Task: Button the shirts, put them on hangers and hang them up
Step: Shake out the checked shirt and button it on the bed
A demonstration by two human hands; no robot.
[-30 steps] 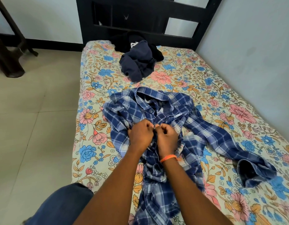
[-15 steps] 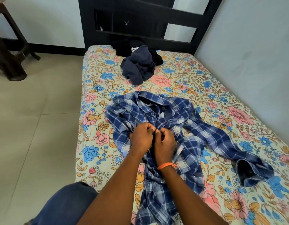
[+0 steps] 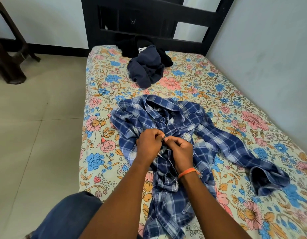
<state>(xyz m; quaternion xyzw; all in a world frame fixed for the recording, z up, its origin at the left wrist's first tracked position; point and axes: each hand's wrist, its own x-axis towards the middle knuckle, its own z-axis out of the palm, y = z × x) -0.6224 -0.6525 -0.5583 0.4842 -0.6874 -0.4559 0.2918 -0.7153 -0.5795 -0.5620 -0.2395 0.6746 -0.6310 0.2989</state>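
Note:
A blue and white plaid shirt (image 3: 187,118) lies front-up on the floral bedsheet (image 3: 101,152), collar toward the headboard, one sleeve stretched out to the right. My left hand (image 3: 148,145) and my right hand (image 3: 181,151) meet over the shirt's front placket below the collar, each pinching an edge of the fabric, fingertips nearly touching. An orange band circles my right wrist. The button under my fingers is hidden. A dark navy garment (image 3: 145,71) lies bunched near the head of the bed.
A black headboard (image 3: 149,19) stands at the far end of the bed and a pale wall (image 3: 269,49) runs along its right side. Tiled floor lies to the left, with a dark wooden furniture leg (image 3: 9,62) at the far left. My knee in blue trousers (image 3: 66,219) is at the bed's near edge.
Both hands stay pinched together on the placket and have shifted slightly toward me along it. My view has tilted down a little.

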